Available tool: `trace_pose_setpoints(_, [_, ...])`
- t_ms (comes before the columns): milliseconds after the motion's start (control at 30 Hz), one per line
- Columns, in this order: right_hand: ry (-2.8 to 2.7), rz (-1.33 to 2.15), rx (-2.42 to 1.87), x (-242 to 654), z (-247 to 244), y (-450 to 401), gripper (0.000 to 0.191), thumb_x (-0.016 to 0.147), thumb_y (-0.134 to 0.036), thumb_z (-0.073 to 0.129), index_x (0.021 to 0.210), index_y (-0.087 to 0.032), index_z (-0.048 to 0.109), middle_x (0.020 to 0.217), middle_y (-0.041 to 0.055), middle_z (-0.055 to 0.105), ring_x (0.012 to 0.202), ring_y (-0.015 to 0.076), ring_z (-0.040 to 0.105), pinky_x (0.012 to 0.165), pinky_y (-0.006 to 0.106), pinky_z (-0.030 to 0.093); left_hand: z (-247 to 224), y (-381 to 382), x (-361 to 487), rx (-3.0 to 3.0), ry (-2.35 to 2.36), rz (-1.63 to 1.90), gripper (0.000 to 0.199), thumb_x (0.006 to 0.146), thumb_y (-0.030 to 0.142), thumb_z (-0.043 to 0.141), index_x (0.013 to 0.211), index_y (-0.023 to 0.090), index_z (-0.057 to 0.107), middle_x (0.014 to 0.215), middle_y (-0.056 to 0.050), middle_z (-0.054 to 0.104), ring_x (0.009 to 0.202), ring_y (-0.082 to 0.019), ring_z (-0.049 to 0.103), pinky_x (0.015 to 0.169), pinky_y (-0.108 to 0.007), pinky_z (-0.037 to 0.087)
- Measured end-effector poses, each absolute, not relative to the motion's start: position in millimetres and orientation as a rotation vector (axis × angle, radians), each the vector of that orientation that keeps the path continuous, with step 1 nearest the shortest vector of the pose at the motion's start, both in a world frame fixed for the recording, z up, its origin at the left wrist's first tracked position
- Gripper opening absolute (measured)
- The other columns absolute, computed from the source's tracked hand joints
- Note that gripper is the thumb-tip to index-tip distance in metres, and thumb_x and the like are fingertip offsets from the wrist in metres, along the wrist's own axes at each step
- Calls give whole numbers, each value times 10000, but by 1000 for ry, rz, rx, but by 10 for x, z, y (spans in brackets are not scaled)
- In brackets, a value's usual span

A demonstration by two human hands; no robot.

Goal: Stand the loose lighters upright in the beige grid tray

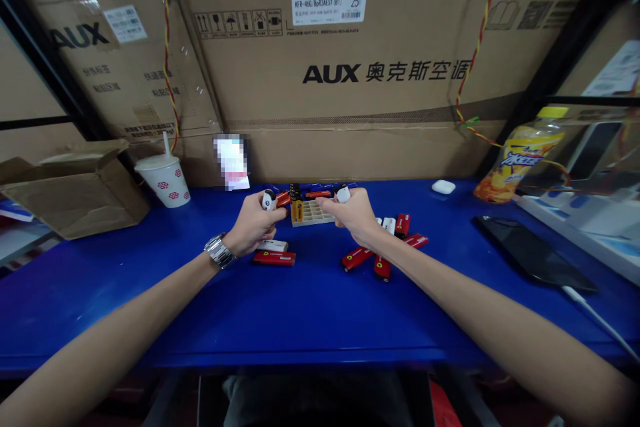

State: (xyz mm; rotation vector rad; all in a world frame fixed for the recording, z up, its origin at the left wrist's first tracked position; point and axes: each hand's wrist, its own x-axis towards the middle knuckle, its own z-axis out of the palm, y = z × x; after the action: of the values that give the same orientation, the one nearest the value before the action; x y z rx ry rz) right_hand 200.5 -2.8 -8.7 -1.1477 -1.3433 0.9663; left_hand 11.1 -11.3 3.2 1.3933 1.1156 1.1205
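Note:
My left hand (254, 223), with a silver watch at the wrist, is closed round a white lighter (269, 199) with a black top. Across the tray, my right hand (356, 212) grips another white lighter (343, 193). Between the hands lies a pale gridded tray (315, 213), with yellow and black lighters (297, 210) standing along its left side. Below my left hand are a red lighter (274, 258) and a white one (273, 245). Several red lighters (357, 258) and a white one (389, 225) lie partly under my right forearm.
A paper cup (164, 180) with a straw and an open carton (75, 190) are at the left. Large cardboard boxes (340, 107) rise behind the blue table (300, 320). On the right are a bottle (520, 157), a white case (443, 187) and a cabled phone (530, 250).

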Motion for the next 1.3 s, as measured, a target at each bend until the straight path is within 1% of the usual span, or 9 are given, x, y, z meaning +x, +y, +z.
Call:
trace_pose_setpoints(67, [-1355,1039,-1113,2023,-66,-12,371,690,-459,665,581,-205,417,463,-85,295,403,55,244,373,225,233,20,-105,108,1398,1127,1133,374,661,119,678,651,217,318,411,132,305,268,-1,260,274,-158,205])
trace_pose_setpoints(133, [-1352,1152,-1022,2046,-60,34,363,814,-532,497,675,-197,480,463,-83,303,397,72,264,402,230,252,7,-94,103,1404,1120,1137,366,663,112,672,647,215,321,417,131,310,266,0,267,272,-160,213])
trace_pose_setpoints(233, [-1370,1188,-917,2075,-89,152,351,910,-445,314,858,-184,542,534,-60,375,435,92,326,451,232,293,-7,-73,97,1395,1115,1141,357,668,113,673,652,212,330,432,129,320,267,3,266,270,-159,216])
trace_pose_setpoints(367, [-1484,955,-1009,2070,-167,340,212,862,-368,445,832,-185,547,666,-28,467,564,106,413,509,229,335,-27,-44,88,1419,1107,1137,367,659,129,701,657,206,343,453,130,318,276,4,279,273,-157,232])
trace_pose_setpoints(600, [-1605,697,-874,1956,-275,744,256,790,-401,564,865,-162,618,648,-4,538,618,140,499,605,278,409,-82,-3,46,1499,1079,1096,347,684,171,708,683,207,363,462,127,338,263,-11,320,271,-162,253])
trace_pose_setpoints(933, [-1816,642,-1021,1924,-358,876,93,823,-208,506,793,-156,578,654,27,634,623,146,577,628,257,421,-70,5,38,1587,1115,1078,323,707,192,687,699,211,364,453,117,354,281,-30,382,298,-189,307])
trace_pose_setpoints(1100, [-1972,486,-1184,1986,-267,813,154,842,-167,483,724,-154,581,675,47,665,626,144,586,607,239,399,-63,-3,39,1649,1160,1037,294,718,214,665,724,211,371,499,103,385,304,-34,408,310,-193,295])
trace_pose_setpoints(1200, [-2131,374,-1212,2017,-248,765,160,860,-190,481,797,-157,624,714,46,672,620,151,573,584,243,377,-44,-18,47,1746,1226,987,267,723,244,649,724,207,385,510,89,421,332,-50,444,326,-197,302])
trace_pose_setpoints(1300, [-2171,255,-1198,2019,-234,655,186,874,-209,485,991,-185,627,826,66,687,690,176,598,628,260,389,-30,-31,59,1853,1266,957,225,739,275,621,725,199,410,507,74,466,367,-67,477,365,-205,339])
